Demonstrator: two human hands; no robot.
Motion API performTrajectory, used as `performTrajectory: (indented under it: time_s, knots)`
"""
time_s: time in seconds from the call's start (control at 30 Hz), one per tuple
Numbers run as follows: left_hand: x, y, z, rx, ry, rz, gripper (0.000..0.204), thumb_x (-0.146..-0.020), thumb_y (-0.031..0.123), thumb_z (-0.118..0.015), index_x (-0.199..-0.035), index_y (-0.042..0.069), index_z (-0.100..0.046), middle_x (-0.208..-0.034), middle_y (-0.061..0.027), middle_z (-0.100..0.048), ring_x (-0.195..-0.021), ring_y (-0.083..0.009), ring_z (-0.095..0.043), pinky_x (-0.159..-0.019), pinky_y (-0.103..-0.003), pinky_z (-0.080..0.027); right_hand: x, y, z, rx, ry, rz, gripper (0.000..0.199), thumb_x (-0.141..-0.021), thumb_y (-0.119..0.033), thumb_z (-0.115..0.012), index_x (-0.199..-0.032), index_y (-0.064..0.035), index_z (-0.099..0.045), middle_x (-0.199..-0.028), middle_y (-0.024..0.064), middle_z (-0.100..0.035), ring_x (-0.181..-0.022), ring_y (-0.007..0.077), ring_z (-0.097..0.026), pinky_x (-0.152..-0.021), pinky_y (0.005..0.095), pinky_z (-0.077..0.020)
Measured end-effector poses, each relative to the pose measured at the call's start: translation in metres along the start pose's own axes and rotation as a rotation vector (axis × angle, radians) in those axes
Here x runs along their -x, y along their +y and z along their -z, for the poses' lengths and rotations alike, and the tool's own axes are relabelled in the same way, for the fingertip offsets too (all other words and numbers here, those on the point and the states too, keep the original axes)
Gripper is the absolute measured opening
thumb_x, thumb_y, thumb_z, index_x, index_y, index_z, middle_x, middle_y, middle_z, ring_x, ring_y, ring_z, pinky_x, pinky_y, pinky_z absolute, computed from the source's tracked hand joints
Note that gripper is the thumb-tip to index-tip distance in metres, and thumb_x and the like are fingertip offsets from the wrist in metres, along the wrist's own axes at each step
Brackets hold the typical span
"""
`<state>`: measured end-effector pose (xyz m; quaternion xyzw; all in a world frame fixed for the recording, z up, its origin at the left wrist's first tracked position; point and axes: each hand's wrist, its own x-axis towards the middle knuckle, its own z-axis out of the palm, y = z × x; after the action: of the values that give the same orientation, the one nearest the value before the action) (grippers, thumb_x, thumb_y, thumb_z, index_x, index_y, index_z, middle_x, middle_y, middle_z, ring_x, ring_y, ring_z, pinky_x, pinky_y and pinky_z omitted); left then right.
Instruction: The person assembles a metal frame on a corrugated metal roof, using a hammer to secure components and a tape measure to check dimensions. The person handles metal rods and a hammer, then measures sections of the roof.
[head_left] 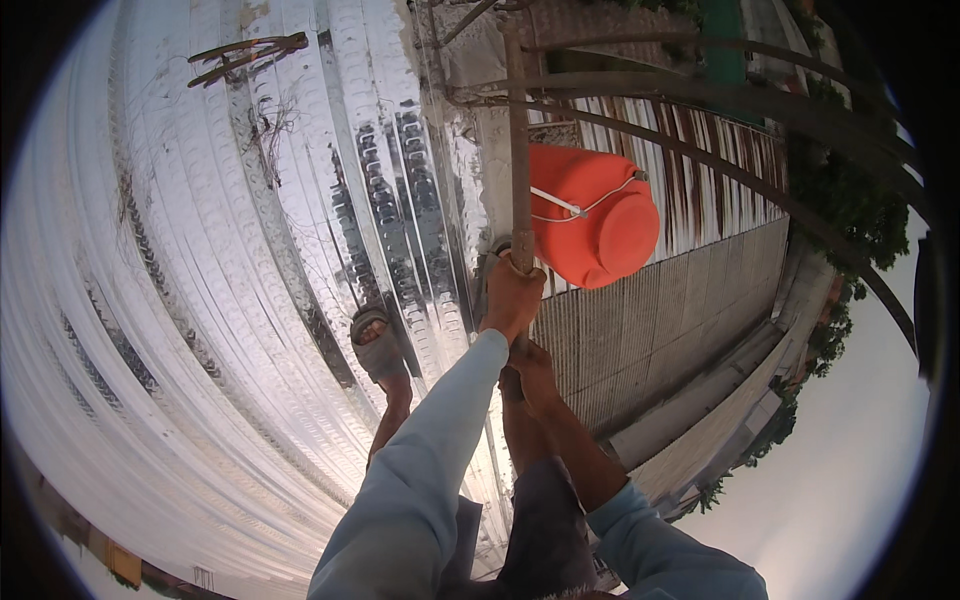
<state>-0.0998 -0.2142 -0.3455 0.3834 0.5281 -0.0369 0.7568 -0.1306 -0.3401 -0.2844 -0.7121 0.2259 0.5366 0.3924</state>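
Note:
My left hand is closed round a long brown bar, which runs away from me toward the top of the view. Just below it, my right hand is also closed, apparently round the lower part of the same bar; that part is mostly hidden by my hands and left wrist. Right of the bar is a large orange-red plastic bucket with a thin wire handle, lying or hanging with its round end toward me. The bar covers its left edge. I cannot tell what supports it.
Under my sandalled left foot is a shiny ribbed metal roof. A rusty bent metal piece lies on it. Curved metal bars cross the upper right. Lower corrugated roofing lies beyond the roof edge, with trees further right.

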Motion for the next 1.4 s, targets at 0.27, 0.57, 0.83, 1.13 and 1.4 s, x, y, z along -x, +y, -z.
performTrajectory:
  time_s: [0.27,0.57,0.83,1.13,1.4]
  knots:
    - [-0.006,-0.002,0.024,-0.267,0.088,-0.036,0.034,-0.082,0.017,-0.065,-0.108,-0.005,-0.064,-0.092,-0.0263,-0.07,-0.09,-0.039,-0.07,-0.079,-0.044,-0.055,0.035,-0.054,-0.05,0.189,-0.124,0.055,0.042,-0.088,-0.014,-0.064,-0.124,0.0024,-0.048,-0.086,0.0084,-0.063,-0.068,0.0129,-0.061,-0.059,0.0291,-0.0494]
    - [-0.001,0.01,0.05,-0.32,0.043,-0.041,0.034,-0.082,0.02,-0.066,-0.104,-0.005,-0.065,-0.092,-0.0272,-0.07,-0.091,-0.0432,-0.069,-0.08,-0.046,-0.054,0.037,-0.045,-0.09,0.12,0.027,0.389,0.019,-0.089,-0.014,-0.068,-0.095,0.0016,-0.058,-0.079,0.005,-0.065,-0.068,0.009,-0.062,-0.055,0.0268,-0.0479]
    - [-0.015,0.015,0.062,-0.359,0.007,0.011,0.036,-0.083,0.023,-0.069,-0.103,-0.007,-0.065,-0.092,-0.0276,-0.069,-0.092,-0.043,-0.069,-0.081,-0.047,-0.053,-0.014,0.022,-0.096,0.183,0.091,0.56,0.023,-0.09,-0.017,-0.068,-0.097,0.0025,-0.057,-0.081,0.006,-0.067,-0.068,0.0093,-0.062,-0.058,0.028,-0.0491]
    - [-0.031,0.002,0.051,-0.304,0.046,-0.001,0.039,-0.085,0.028,-0.07,-0.106,-0.005,-0.065,-0.095,-0.0262,-0.07,-0.093,-0.0421,-0.069,-0.082,-0.046,-0.053,-0.005,-0.022,-0.093,0.364,0.105,0.539,0.04,-0.082,-0.018,-0.075,-0.107,0.0043,-0.053,-0.092,0.0103,-0.066,-0.085,0.0181,-0.065,-0.073,0.0344,-0.0508]
    - [-0.035,-0.006,0.042,-0.207,0.045,-0.104,0.037,-0.084,0.025,-0.068,-0.106,-0.005,-0.065,-0.09,-0.0246,-0.071,-0.086,-0.039,-0.071,-0.076,-0.044,-0.055,-0.004,-0.037,-0.072,0.547,-0.052,0.346,0.075,-0.082,-0.012,-0.074,-0.14,0.0033,-0.03,-0.12,0.0199,-0.055,-0.107,0.0256,-0.061,-0.095,0.0371,-0.047]
